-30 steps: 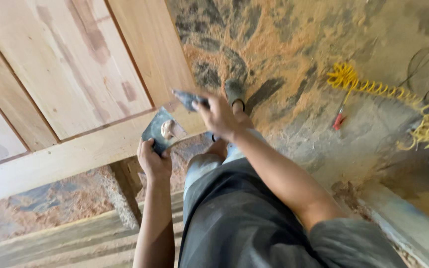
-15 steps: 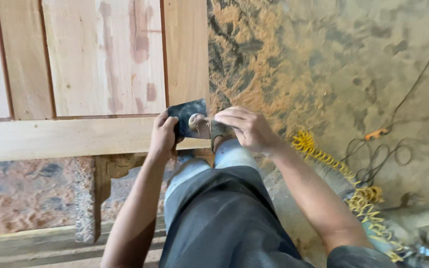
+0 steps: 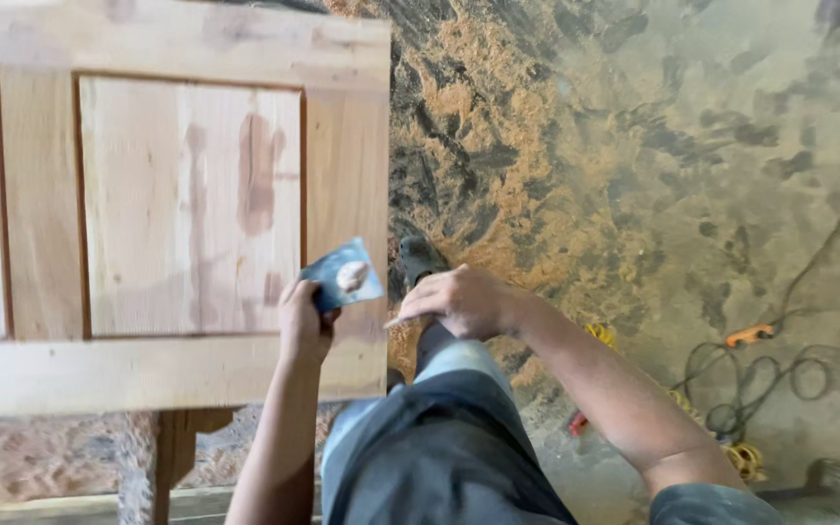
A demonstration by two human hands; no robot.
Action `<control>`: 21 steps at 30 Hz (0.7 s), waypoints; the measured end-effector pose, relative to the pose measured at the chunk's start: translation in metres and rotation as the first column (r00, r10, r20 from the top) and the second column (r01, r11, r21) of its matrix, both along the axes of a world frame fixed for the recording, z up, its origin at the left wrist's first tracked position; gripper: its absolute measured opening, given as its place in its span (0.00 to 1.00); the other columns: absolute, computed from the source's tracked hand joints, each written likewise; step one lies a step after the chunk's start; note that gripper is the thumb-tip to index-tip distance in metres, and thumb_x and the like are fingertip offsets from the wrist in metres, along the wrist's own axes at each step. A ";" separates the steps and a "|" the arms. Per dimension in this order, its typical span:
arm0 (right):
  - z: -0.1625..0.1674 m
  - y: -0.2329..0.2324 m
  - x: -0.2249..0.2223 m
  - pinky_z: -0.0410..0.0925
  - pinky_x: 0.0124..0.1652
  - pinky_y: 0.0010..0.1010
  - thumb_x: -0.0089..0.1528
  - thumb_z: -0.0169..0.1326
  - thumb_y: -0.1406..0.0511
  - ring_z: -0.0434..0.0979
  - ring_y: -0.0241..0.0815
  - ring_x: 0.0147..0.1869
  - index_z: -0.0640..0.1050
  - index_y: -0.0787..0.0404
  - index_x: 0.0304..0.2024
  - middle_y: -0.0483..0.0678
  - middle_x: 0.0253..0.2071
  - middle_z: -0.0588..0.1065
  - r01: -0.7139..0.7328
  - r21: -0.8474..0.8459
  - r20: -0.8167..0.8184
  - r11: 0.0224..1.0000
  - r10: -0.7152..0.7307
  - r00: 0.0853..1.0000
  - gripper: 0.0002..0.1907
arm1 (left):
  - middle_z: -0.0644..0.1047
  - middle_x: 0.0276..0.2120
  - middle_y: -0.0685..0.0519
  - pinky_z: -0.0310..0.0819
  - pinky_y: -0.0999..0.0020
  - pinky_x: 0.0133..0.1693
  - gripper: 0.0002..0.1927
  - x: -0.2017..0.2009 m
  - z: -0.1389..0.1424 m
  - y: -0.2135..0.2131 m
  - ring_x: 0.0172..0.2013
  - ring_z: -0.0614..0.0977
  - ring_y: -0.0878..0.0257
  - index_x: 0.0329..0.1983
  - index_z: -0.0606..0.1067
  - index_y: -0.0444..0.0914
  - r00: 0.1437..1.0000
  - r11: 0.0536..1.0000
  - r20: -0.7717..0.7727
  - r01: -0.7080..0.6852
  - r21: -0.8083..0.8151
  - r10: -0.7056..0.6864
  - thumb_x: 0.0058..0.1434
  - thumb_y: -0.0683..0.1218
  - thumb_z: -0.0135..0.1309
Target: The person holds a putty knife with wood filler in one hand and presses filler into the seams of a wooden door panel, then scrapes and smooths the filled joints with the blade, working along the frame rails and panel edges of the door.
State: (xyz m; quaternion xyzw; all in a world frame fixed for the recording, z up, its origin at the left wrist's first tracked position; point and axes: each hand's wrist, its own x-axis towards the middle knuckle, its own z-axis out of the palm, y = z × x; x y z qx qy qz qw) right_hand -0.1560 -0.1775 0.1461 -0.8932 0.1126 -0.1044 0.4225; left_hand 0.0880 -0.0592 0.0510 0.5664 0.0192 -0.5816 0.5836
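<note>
My left hand (image 3: pixel 303 326) holds a small dark square board (image 3: pixel 342 275) with a blob of pale filler on it, over the right corner of a pale wooden panelled door (image 3: pixel 187 204) lying flat. My right hand (image 3: pixel 459 299) is closed on a thin blade, a putty knife (image 3: pixel 402 319), just right of the door's edge. The knife's tip points toward the board, a short gap away. The door shows brownish filled patches on its centre panel.
The floor (image 3: pixel 634 146) is covered in sawdust. My foot (image 3: pixel 418 258) stands beside the door's edge. A yellow coiled hose (image 3: pixel 741 457), black cables (image 3: pixel 780 374) and an orange tool (image 3: pixel 749 335) lie at the right. A carved wooden leg (image 3: pixel 162 457) stands under the door.
The view has swung, so the door now fills the left. My right hand has drawn away from the board, which my left hand has lifted slightly.
</note>
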 end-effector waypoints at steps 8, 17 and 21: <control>-0.138 -0.180 0.043 0.75 0.28 0.25 0.65 0.49 0.70 0.79 0.37 0.32 0.77 0.62 0.55 0.52 0.38 0.80 0.678 0.699 -0.208 0.225 -0.844 0.495 0.16 | 0.74 0.36 0.49 0.67 0.69 0.29 0.09 -0.011 0.036 -0.058 0.30 0.73 0.63 0.41 0.71 0.34 0.498 0.954 0.843 0.294 0.053 -0.201 0.58 0.37 0.43; -0.193 -0.216 0.109 0.77 0.31 0.25 0.67 0.51 0.69 0.80 0.32 0.33 0.79 0.61 0.56 0.53 0.44 0.81 0.735 0.668 -0.199 0.115 -0.924 0.326 0.15 | 0.73 0.30 0.55 0.59 0.74 0.18 0.11 -0.025 0.015 -0.055 0.20 0.68 0.69 0.44 0.73 0.36 0.976 0.906 0.146 -0.208 0.370 0.164 0.63 0.40 0.40; -0.188 -0.197 0.117 0.71 0.28 0.27 0.70 0.49 0.68 0.75 0.37 0.30 0.78 0.61 0.56 0.52 0.55 0.78 0.858 0.446 -0.137 0.257 -0.927 0.349 0.13 | 0.73 0.29 0.55 0.59 0.74 0.18 0.11 -0.024 0.005 -0.055 0.21 0.69 0.69 0.43 0.72 0.37 0.971 0.880 0.149 -0.232 0.415 0.186 0.63 0.40 0.40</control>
